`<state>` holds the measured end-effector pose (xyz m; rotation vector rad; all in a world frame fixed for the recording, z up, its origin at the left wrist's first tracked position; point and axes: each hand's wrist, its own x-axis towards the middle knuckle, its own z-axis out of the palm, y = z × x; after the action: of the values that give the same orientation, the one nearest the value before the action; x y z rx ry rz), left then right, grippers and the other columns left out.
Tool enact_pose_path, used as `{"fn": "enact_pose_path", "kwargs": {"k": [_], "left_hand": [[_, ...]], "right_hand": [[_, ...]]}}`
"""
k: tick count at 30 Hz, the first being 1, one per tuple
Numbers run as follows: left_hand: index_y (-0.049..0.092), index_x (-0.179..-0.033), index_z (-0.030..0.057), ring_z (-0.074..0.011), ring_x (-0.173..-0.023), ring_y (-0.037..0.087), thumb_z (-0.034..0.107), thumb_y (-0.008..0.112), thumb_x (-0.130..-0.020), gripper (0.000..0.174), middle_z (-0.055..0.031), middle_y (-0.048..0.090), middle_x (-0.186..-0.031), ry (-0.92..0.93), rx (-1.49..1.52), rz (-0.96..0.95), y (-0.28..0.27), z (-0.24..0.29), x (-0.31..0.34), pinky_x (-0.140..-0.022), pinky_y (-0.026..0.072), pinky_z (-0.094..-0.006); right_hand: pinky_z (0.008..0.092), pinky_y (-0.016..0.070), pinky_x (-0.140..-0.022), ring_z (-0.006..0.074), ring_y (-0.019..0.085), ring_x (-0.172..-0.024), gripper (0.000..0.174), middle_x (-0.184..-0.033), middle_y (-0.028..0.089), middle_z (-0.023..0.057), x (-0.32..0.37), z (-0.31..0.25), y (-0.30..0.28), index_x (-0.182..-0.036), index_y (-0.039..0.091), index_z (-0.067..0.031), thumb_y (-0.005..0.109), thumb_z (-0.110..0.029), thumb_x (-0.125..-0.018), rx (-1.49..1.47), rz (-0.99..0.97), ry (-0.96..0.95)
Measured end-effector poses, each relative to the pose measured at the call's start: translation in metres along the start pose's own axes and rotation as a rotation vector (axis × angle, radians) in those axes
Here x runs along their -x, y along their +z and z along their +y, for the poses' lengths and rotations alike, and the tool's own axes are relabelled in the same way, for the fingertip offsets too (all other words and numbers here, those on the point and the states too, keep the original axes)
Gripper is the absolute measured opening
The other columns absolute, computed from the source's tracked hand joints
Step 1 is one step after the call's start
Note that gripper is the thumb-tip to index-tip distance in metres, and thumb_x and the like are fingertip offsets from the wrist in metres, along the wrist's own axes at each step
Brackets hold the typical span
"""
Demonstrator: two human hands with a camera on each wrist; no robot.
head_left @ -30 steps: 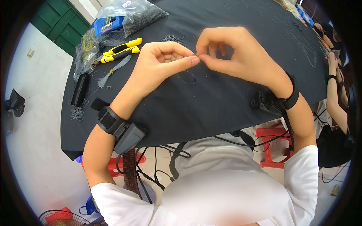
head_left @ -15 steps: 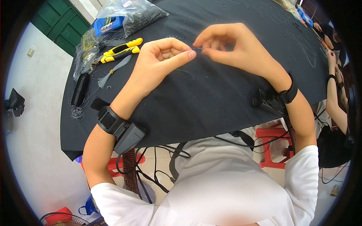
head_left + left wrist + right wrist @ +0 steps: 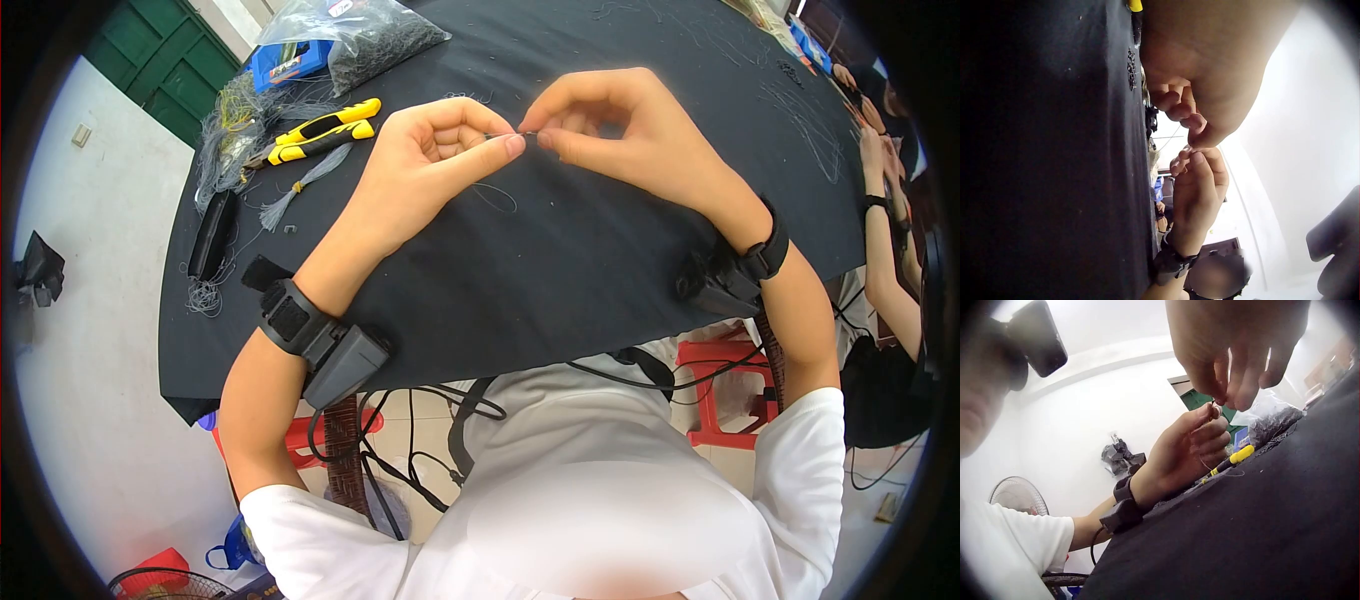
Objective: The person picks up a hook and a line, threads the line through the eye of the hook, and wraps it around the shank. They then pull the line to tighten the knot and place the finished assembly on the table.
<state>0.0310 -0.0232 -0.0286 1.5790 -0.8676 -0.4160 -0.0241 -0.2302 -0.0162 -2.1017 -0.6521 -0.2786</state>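
The left hand (image 3: 435, 160) pinches a thin dark strand (image 3: 527, 133) between thumb and index finger, its other fingers curled. Facing it from the right, the right hand (image 3: 625, 130) pinches the same small strand at its other side, a narrow gap between the fingertips. A fine loop of thread (image 3: 500, 197) hangs below the left fingers. In the right wrist view the left hand (image 3: 1179, 450) is below the right hand (image 3: 1241, 350), fingertips close together. The left wrist view has the left hand (image 3: 1204, 69) above the right hand (image 3: 1196, 194). The strand's details are too small to tell.
On the black-covered table (image 3: 520, 290), yellow-handled pliers (image 3: 320, 142), a tied thread bundle (image 3: 295, 195) and a black case (image 3: 212, 237) lie left. A clear bag (image 3: 385, 45) of dark pieces and a blue box (image 3: 290, 65) stand behind. Another person's arm (image 3: 885, 235) is at right.
From one second ago, the fingertips have parted slightly. Since half a second ago, the right index finger has lowered toward its thumb, and the hands remain nearly in place.
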Motion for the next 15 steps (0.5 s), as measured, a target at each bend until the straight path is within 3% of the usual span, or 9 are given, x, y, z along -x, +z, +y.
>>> {"fn": "enact_pose_path", "kwargs": {"k": [4,15], "left_hand": [[0.061,-0.087,0.0031,0.0017,-0.068,0.047,0.013,0.062,-0.085,0.010,0.0064,0.057,-0.075,-0.007,-0.023,0.008,-0.0015,-0.0023,-0.0010,-0.062,0.0341,-0.0136],[0.061,-0.088,0.0025,0.0010,-0.069,0.049,0.013,0.063,-0.084,0.011,0.0053,0.058,-0.076,0.014,-0.022,0.018,-0.0028,-0.0012,-0.0007,-0.063,0.0352,-0.0140]], "right_hand": [[0.0185,0.0396,-0.055,0.0031,0.049,-0.061,0.015,-0.072,0.060,-0.0005,0.0000,-0.0024,0.0009,-0.090,0.065,-0.0011,0.061,-0.011,-0.080,-0.024,0.023,-0.004],[0.0184,0.0416,-0.058,0.0034,0.051,-0.064,0.016,-0.075,0.062,0.0005,0.0006,-0.0028,0.0017,-0.092,0.066,-0.0009,0.062,-0.012,-0.081,-0.027,0.025,0.016]]}}
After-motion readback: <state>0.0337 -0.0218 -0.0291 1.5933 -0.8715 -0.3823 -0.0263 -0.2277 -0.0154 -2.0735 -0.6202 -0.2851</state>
